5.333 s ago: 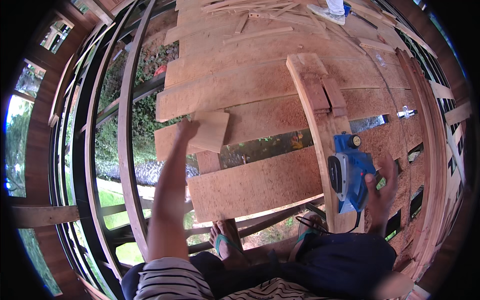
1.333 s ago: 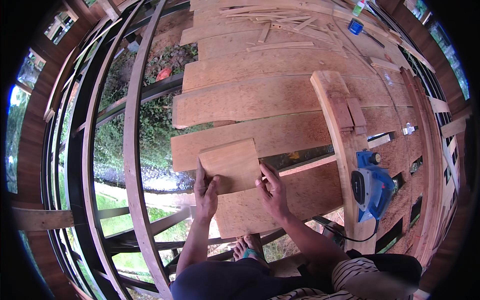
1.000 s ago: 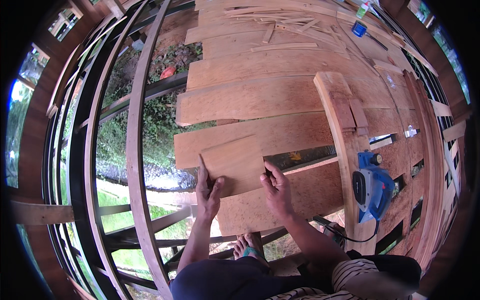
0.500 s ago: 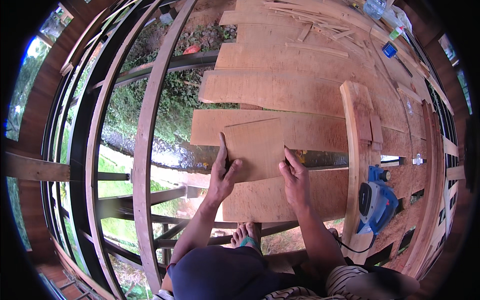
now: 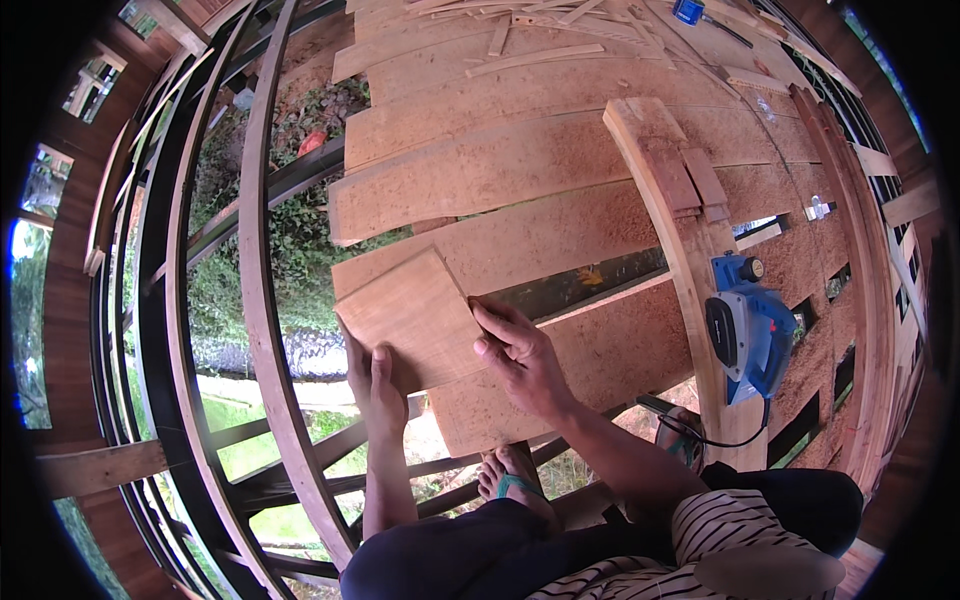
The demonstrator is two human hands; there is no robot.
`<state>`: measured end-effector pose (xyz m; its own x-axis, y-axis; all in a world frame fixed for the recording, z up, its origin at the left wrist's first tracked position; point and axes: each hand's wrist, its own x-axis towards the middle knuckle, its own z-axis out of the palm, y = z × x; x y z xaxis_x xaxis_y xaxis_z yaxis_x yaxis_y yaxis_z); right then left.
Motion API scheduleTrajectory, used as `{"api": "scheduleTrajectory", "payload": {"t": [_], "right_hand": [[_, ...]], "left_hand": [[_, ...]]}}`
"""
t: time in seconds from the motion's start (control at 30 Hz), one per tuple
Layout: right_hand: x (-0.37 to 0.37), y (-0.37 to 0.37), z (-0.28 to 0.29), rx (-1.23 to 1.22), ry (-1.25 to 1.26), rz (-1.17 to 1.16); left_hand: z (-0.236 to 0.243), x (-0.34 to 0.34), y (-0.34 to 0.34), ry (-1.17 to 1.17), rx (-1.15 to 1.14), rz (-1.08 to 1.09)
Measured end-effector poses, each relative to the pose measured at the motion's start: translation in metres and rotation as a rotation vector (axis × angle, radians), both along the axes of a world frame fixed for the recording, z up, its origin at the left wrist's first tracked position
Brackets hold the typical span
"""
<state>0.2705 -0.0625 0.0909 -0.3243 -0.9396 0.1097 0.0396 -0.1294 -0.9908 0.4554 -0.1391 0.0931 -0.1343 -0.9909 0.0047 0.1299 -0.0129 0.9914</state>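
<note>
Tilted steeper than half a second ago in the head view, that flat, squarish tan wooden board (image 5: 410,325) is over the sawdusty brown wooden planks (image 5: 600,345), left hand (image 5: 383,392) and right hand (image 5: 527,365) gripping opposite edges.

Centre: on my remote feed the board (image 5: 410,325) reads tan with faint grain, the planks (image 5: 480,140) above it pinkish tan speckled red-brown. Right: planer (image 5: 755,335), blue with black; higher, red-brown blocks (image 5: 672,190). Lower right: sleeve (image 5: 735,520), cream with dark stripes. Lower centre: trousers (image 5: 440,565), navy; sandal (image 5: 517,483), green. Upper left: leaves (image 5: 300,235), green.
</note>
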Motion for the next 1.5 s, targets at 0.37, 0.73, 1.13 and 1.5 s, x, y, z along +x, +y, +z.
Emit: {"api": "scheduleTrajectory", "payload": {"t": [0.37,0.73,1.13,1.5], "right_hand": [[-0.018,0.005,-0.005,0.030,-0.061,0.031],[-0.024,-0.003,0.028,0.163,-0.097,0.085],[-0.054,-0.033,-0.029,0.393,-0.502,0.151],[-0.051,-0.036,-0.019,0.378,-0.473,0.173]], "left_hand": [[0.003,-0.009,0.009,-0.146,-0.223,-0.014],[0.023,-0.008,0.009,-0.114,-0.234,-0.058],[-0.012,-0.014,-0.008,0.225,0.414,-0.042],[-0.012,0.000,-0.005,0.297,0.297,-0.125]]}}
